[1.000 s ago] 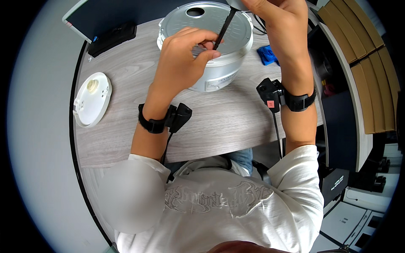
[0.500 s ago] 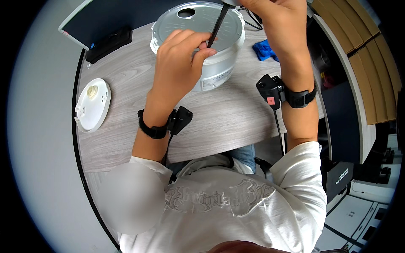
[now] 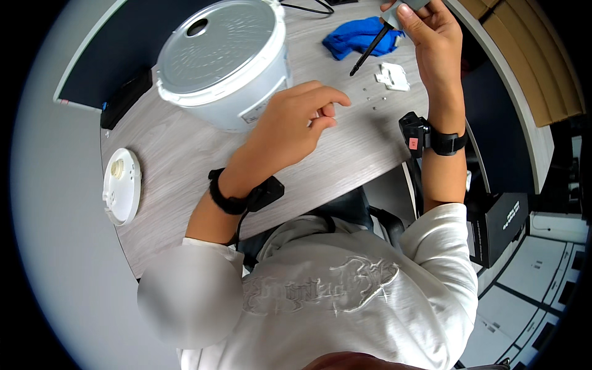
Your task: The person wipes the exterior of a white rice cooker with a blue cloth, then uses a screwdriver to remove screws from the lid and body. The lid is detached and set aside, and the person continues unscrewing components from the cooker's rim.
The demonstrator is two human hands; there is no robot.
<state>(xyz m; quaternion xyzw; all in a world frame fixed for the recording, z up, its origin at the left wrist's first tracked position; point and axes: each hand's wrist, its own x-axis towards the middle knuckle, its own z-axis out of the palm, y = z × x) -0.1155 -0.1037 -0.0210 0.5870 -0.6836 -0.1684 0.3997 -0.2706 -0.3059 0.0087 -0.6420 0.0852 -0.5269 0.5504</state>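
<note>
A screwdriver (image 3: 369, 50) with a grey handle and black shaft is in my right hand (image 3: 435, 31), its tip pointing down and left above the table. My left hand (image 3: 293, 120) hovers right of a round white appliance body (image 3: 237, 102), fingers curled and thumb close to them; whatever they pinch is hidden. A grey metal plate (image 3: 225, 46) with a round hole tops the appliance, which looks like a rice cooker turned over. Several small screws (image 3: 374, 108) lie on the table between my hands, beside a white plastic piece (image 3: 394, 78).
A blue cloth (image 3: 354, 38) lies at the back, with a black cable (image 3: 308, 9) beyond. At the left is a white round cover (image 3: 125, 194). A black case (image 3: 126, 102) rests against the dark divider (image 3: 117, 46). Cardboard boxes (image 3: 533, 68) stand at the right.
My hands have moved apart, and the screwdriver has left the appliance top and swung right. My left hand has come off the plate. The view has shifted, showing the screws and plastic piece.
</note>
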